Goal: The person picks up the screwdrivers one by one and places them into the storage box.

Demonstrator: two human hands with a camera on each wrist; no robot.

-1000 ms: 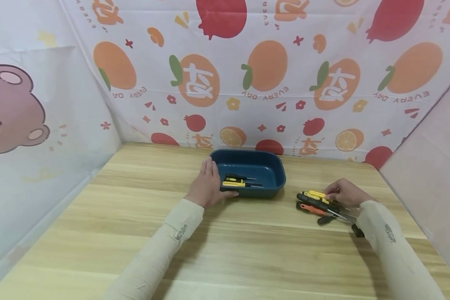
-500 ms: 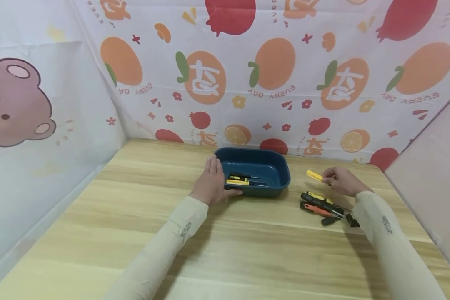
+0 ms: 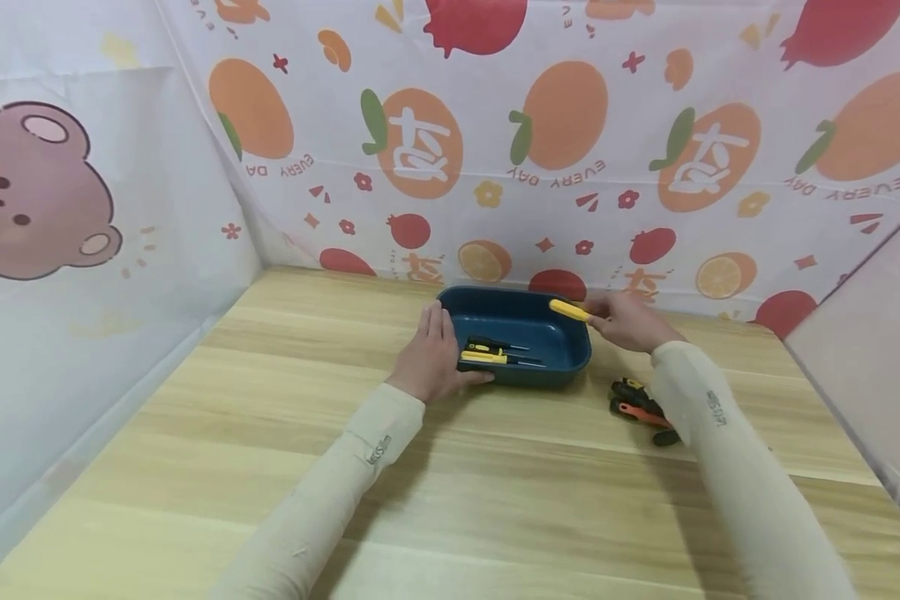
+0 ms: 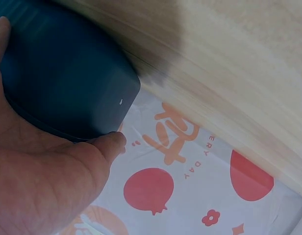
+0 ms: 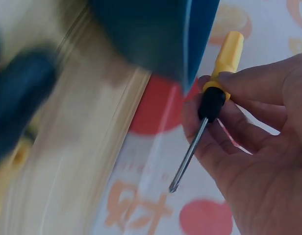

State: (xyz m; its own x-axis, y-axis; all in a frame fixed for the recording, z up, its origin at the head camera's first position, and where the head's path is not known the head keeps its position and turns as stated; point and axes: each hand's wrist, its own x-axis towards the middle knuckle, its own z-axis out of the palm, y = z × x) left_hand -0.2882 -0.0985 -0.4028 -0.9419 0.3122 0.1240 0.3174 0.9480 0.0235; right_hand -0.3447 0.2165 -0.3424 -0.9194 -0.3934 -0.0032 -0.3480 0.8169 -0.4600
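My left hand [image 3: 429, 358] rests against the left end of a dark blue plastic basin [image 3: 581, 354], fingers along its side and thumb on the front wall. In the left wrist view the hand [image 4: 48, 171] lies along the rim. My right hand [image 3: 630, 321] pinches a yellow-and-black screwdriver [image 3: 569, 311] over the basin's right rim. The right wrist view shows its yellow handle [image 5: 229, 54] between thumb and fingers and its metal shaft [image 5: 188, 155] pointing down, bare-tipped. Inside the basin lie a yellow-handled screwdriver [image 3: 483, 357] and a darker one [image 3: 487, 343].
Right of the basin, several more screwdrivers lie in a pile, among them a black-handled one [image 3: 622, 392] and an orange one [image 3: 642, 415], partly hidden by my right sleeve [image 3: 693, 392]. A fruit-print cloth [image 3: 487, 225] hangs behind the wooden table [image 3: 450, 492].
My right hand has lifted the yellow screwdriver out of the pile and carried it left to the basin's right rim. The left hand stays at the basin. The head view has shifted slightly.
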